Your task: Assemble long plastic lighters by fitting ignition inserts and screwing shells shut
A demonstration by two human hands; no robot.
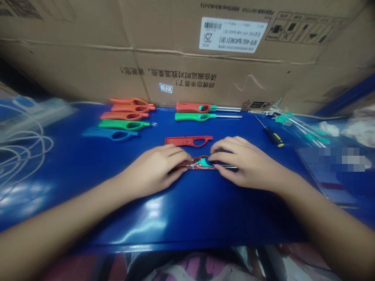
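Observation:
An opened red utility lighter point(202, 167) lies in front of me, its inner parts and teal trigger point(203, 162) exposed and a metal tube at its right end. My left hand point(159, 168) is closed round the left end, fingers pinching at the inner parts there. From the other side, my right hand point(249, 166) grips the right end near the trigger and tube, thumb below and fingers above. Part of the lighter is hidden by my fingers. Just beyond it rests a loose red half shell point(189, 141), inner side up.
Orange, green and blue lighter shells point(125, 116) lie back left. Two assembled lighters point(191, 116) lie at back centre before a cardboard box point(96, 70). To the right are a screwdriver point(272, 135) and a pile of inner lighter parts point(304, 127). White cable point(43, 144) coils at left.

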